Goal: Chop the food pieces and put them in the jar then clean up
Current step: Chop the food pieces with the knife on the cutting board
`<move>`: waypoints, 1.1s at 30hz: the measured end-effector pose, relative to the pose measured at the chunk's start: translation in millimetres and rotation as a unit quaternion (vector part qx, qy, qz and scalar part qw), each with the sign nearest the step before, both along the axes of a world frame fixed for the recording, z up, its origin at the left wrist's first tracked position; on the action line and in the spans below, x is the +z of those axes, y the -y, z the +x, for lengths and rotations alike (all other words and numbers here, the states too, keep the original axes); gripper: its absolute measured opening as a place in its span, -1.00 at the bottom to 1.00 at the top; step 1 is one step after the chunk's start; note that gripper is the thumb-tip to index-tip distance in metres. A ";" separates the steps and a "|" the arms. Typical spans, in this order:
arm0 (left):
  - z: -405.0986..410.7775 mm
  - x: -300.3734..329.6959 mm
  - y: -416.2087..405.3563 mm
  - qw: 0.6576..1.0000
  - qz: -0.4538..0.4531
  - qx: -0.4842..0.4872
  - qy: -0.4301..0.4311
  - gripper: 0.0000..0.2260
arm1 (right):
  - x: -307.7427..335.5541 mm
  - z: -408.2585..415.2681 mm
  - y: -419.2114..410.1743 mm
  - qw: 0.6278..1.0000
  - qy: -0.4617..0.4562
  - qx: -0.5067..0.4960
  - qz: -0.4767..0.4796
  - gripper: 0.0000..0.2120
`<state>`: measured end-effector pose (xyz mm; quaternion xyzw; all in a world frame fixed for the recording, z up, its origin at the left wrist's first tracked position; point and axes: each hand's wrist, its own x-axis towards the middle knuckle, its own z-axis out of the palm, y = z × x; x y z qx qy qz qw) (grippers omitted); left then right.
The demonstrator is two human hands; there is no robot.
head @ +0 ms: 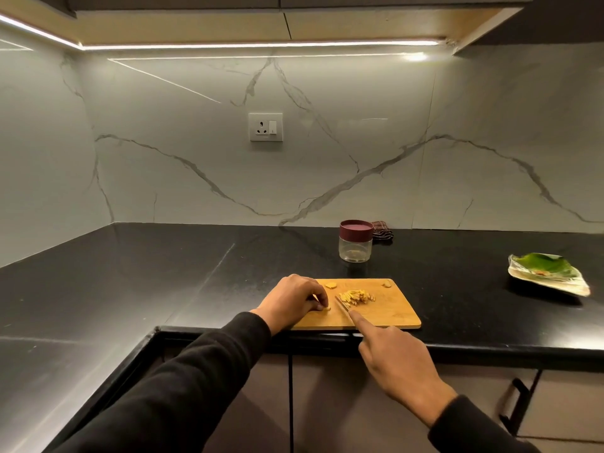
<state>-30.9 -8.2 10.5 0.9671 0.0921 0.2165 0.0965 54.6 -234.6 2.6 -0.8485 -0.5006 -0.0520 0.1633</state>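
Head view: left hand [291, 297] fingers pinch small food piece [326, 308] just left of knife [342, 305] gripped by right hand [392, 361].

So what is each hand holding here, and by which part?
Left hand pinches a small food piece at its near end. Right hand holds a knife by its handle, index finger along the spine.

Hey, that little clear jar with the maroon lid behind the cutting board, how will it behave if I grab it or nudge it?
The jar looks nearly empty, so it is probably light and may slide on the glossy black counter when nudged. It is squat and stands upright, so tipping seems unlikely. Its smooth clear wall could be slippery; glass or plastic cannot be told.
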 end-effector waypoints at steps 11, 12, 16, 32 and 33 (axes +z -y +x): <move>5.4 7.6 0.1 0.999 0.010 0.032 -0.026 -0.94 | 6.9 -7.0 -23.4 0.998 -0.037 0.043 0.000 -0.48; 5.8 8.3 0.4 0.999 0.012 0.033 -0.030 -0.94 | 6.8 -6.9 -25.6 0.998 -0.041 0.046 0.000 -0.48; 5.9 10.9 1.8 0.999 0.020 0.032 -0.034 -0.92 | 8.1 -5.4 -32.0 0.998 -0.047 0.049 -0.006 -0.48; 6.9 10.2 3.2 0.998 0.005 0.057 -0.035 -0.92 | 6.3 -4.6 -34.7 0.994 -0.086 0.059 -0.023 -0.47; 6.9 9.8 2.9 0.998 0.002 0.059 -0.032 -0.93 | 4.8 -6.0 -32.1 0.994 -0.088 0.058 -0.021 -0.47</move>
